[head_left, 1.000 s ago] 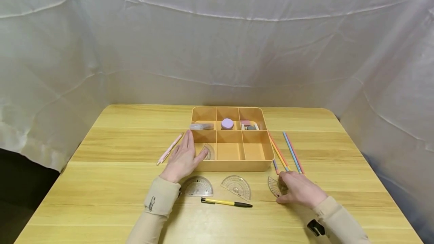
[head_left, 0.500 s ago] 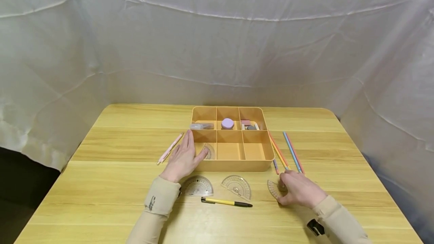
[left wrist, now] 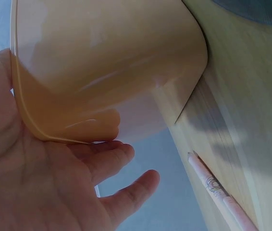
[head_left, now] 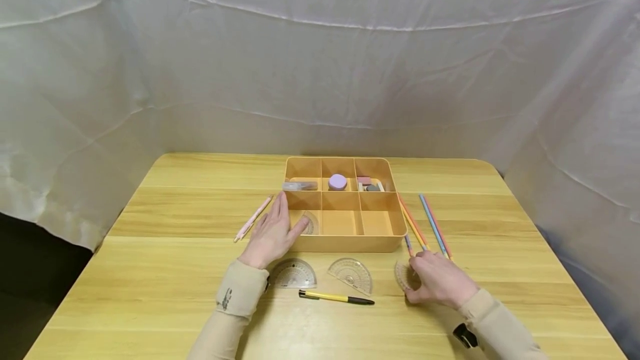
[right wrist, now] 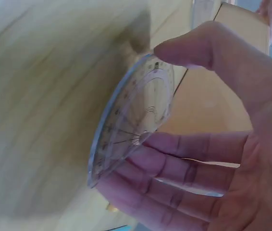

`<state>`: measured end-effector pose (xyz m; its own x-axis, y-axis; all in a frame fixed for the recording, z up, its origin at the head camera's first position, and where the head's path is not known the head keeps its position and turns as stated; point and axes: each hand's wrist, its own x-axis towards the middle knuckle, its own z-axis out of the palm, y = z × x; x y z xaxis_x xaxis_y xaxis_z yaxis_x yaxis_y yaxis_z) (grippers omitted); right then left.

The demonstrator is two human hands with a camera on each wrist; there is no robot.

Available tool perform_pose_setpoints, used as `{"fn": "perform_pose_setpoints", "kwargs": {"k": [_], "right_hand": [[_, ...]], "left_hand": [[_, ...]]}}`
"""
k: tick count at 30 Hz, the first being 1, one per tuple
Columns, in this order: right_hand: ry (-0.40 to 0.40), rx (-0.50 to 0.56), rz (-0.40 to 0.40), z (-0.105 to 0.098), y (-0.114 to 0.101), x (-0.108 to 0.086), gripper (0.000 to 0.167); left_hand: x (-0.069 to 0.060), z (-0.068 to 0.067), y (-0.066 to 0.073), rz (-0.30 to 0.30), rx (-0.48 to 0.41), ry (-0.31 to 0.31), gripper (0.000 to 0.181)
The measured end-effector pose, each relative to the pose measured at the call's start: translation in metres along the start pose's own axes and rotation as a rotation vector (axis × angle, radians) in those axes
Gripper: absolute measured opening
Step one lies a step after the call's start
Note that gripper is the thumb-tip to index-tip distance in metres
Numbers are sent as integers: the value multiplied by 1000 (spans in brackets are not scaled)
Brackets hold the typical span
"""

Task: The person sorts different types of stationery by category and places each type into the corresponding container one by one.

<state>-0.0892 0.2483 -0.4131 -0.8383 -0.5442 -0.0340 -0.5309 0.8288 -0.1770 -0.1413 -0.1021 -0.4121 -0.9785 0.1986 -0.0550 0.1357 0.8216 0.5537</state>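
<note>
My left hand (head_left: pixel 270 238) rests on the front left corner of an orange six-compartment organizer box (head_left: pixel 345 244). Its fingers lie fairly straight along the left wall, with the thumb over the front rim. In the left wrist view, the box's outer wall (left wrist: pixel 112 57) fills much of the picture. Right of the box, my right hand (head_left: pixel 442 279) pinches a clear protractor (right wrist: pixel 136 115) between thumb and fingers. That protractor looks tilted, one edge off the table. Another protractor (head_left: pixel 311 223) sits in the front left compartment. Two more protractors, left (head_left: pixel 294 274) and right (head_left: pixel 351 275), lie before the box.
A yellow-and-black pen (head_left: pixel 335 297) lies in front of the protractors. Pink pens (head_left: pixel 254 218) are left of the box; several colored pencils (head_left: pixel 434 224) are to its right. The back compartments hold a clear plastic item (head_left: pixel 300 186), a round lilac item (head_left: pixel 337 182) and small eraser-like pieces (head_left: pixel 371 185).
The protractor in my right hand has tilted as the thumb and fingers close on it. My left hand keeps its place on the box. The head view has shifted slightly.
</note>
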Motion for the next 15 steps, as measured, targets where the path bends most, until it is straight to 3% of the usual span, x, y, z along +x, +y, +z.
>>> {"fn": "perform_pose_setpoints", "kwargs": {"k": [4, 8, 15], "right_hand": [[34, -13, -23, -7, -4, 1, 33], [102, 19, -99, -17, -10, 4, 33], [191, 107, -190, -48, -27, 17, 27]], "left_hand": [[0, -3, -3, 33, -12, -7, 85], [0, -13, -11, 55, -37, -16, 74], [-2, -33, -29, 41, -87, 9, 58]]}}
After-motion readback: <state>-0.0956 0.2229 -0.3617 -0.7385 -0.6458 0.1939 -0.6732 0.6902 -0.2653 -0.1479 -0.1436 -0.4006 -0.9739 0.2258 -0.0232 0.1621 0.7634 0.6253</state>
